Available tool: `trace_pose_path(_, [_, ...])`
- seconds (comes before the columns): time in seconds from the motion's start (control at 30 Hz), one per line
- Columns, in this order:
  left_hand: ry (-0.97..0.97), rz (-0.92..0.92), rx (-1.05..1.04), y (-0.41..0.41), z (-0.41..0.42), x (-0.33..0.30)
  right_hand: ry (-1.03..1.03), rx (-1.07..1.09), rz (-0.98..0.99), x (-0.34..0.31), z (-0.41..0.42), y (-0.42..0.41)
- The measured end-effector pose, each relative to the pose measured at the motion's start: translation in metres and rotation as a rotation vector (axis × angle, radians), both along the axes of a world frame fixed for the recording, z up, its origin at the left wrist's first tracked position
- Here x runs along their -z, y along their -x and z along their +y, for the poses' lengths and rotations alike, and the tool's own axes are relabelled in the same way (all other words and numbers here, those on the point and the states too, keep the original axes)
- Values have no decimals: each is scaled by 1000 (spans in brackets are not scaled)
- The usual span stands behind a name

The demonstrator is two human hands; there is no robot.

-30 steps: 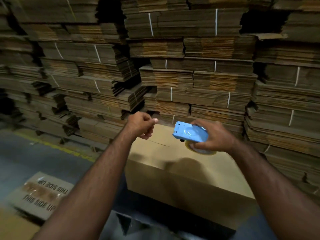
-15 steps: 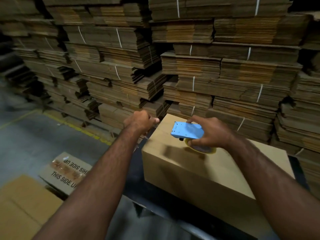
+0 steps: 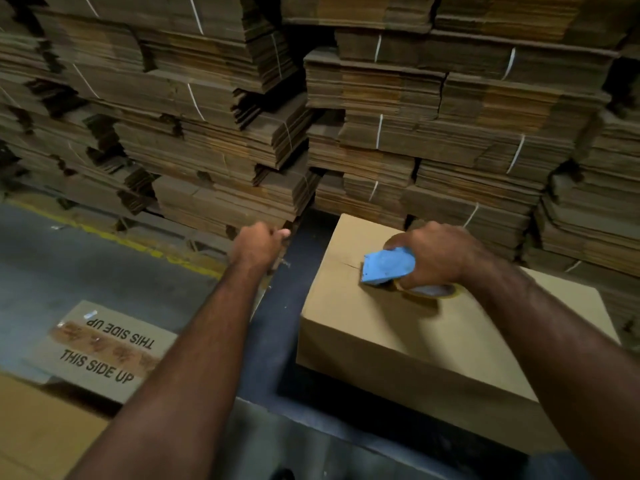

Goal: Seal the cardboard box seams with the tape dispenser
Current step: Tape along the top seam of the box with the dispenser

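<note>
A closed cardboard box lies on a dark platform at the centre right. A short stretch of its top seam shows near the left end. My right hand grips the blue tape dispenser and presses it down on the box top at that seam. The yellowish tape roll shows under the hand. My left hand is held out past the box's left edge, thumb and fingers pinched together. A faint glint of clear tape hangs below it; the strand itself is hard to see.
Strapped bundles of flattened cartons are stacked high behind the box. A flat carton printed THIS SIDE UP lies on the grey floor at the left, beside a yellow floor line. More cardboard fills the bottom left corner.
The dispenser has come down onto the box top near the left end. My left hand has moved left, off the box and past its edge. The view has tilted down.
</note>
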State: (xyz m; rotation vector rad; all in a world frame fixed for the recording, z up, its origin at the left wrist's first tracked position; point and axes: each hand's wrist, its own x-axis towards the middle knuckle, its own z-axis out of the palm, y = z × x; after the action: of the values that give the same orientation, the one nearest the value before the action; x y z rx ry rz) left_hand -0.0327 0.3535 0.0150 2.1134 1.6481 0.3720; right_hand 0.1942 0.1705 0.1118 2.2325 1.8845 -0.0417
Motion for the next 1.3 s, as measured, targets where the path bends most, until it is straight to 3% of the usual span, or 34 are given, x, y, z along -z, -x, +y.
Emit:
trace_pose_path(0.2, [394,-432,130,-5,-16,14,-21,80,69,0,4,-1])
trace_pose_path(0.33, [419,-614,117,-23,-36,12,-2,104,105,1,7,3])
trace_pose_path(0.63, [325,-487,5,-39,-40,10,-26,160,140,-6,2,11])
trace_pose_path(0.77, [224,-392,75,-39,-38,8,-28,164,151,-7,-1,8])
trace_pose_path(0.87, [239,-514,102,-35,-29,-1,-58,157,201,-10,-4,7])
trace_pose_path(1.03, [537,-820,49,-30,-22,-16,-107,123,268,-11,-1,12])
trace_pose_path(1.3, [554,-795,-4,-27,-21,9,-69,88,169,-5,17,23])
